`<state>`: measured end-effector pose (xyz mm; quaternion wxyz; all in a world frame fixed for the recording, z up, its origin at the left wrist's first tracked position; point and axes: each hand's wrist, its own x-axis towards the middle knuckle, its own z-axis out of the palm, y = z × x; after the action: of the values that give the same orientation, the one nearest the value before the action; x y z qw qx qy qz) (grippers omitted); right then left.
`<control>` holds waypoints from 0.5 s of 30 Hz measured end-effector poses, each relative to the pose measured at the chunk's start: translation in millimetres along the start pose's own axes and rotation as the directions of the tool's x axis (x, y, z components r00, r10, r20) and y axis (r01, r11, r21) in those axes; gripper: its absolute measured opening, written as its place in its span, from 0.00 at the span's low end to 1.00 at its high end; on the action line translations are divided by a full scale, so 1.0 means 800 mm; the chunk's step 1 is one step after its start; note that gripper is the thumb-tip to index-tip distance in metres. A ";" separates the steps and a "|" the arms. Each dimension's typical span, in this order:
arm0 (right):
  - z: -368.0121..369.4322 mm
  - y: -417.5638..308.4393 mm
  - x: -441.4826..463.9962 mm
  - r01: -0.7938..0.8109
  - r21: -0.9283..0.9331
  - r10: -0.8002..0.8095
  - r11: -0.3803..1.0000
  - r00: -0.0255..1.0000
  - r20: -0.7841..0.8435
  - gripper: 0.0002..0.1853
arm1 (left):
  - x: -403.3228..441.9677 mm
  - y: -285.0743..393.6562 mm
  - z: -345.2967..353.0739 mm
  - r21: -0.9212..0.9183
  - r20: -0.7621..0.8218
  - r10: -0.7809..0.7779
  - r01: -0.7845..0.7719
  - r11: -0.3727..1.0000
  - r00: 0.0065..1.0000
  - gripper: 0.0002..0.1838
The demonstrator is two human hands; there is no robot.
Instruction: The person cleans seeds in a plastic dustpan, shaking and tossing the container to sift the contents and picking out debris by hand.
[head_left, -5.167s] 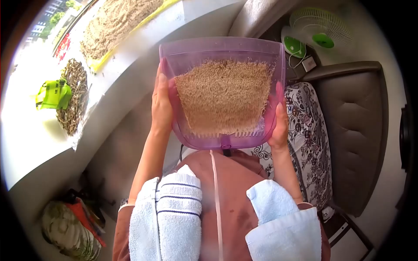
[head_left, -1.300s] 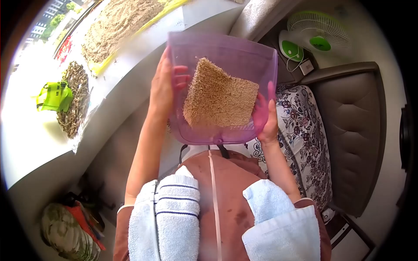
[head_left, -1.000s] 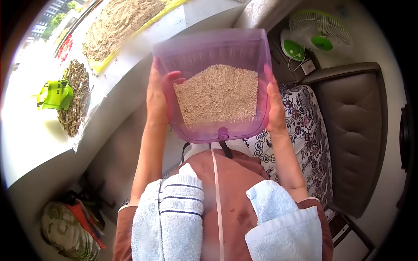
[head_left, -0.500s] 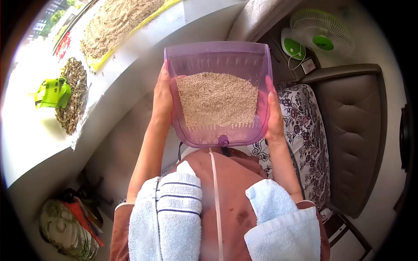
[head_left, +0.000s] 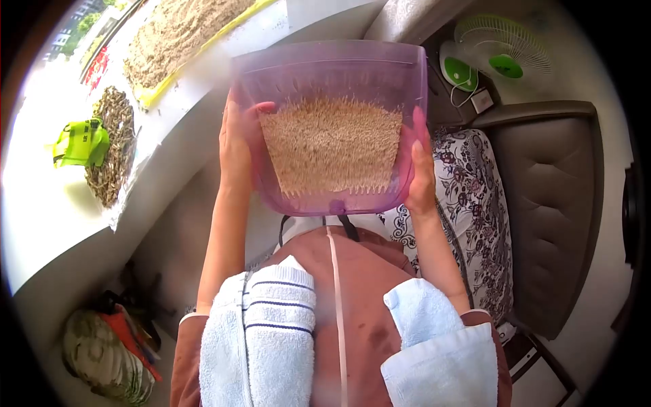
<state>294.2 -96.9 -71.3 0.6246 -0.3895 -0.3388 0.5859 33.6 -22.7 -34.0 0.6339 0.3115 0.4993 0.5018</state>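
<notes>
Bare forearms (head_left: 227,234) stretched forward, left hand (head_left: 235,149) and right hand (head_left: 422,178) apart, fingers (head_left: 266,107) bent (some obscured)

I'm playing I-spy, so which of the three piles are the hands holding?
The tan grain in the purple tub, between left hand and right hand; the pale heap and dark brown heap are on the ledge.

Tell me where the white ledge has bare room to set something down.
The widest bare-looking patch of the white ledge lies below the green packet and brown pieces in the picture, though glare washes it out. Toward the purple bin, a narrow, speckled strip borders the yellow edging. The tan heap crowds the upper part.
</notes>
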 end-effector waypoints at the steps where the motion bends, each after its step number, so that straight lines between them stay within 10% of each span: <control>1: -0.005 0.007 0.008 -0.035 -0.086 0.035 0.996 0.999 0.002 0.33 | 0.001 -0.003 -0.003 -0.013 0.019 -0.012 0.012 1.000 1.000 0.29; 7: -0.080 0.021 0.035 -0.372 0.235 0.357 0.898 0.928 0.104 0.38 | -0.001 -0.058 0.026 0.238 -0.023 0.113 -0.104 0.966 0.993 0.31; 10: -0.052 0.059 0.023 -0.073 -0.341 0.071 0.937 0.997 -0.019 0.39 | 0.013 -0.070 -0.022 -0.040 -0.128 -0.152 0.149 0.988 0.980 0.32; 15: -0.017 0.049 0.033 -0.398 -0.109 0.400 0.911 0.917 -0.002 0.41 | -0.001 -0.057 -0.041 -0.037 -0.156 -0.122 0.117 0.992 0.980 0.32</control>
<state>290.2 -71.7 -113.5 0.4669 -0.4774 -0.2892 0.6859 17.5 -40.6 -84.3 0.6257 0.2313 0.5587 0.4928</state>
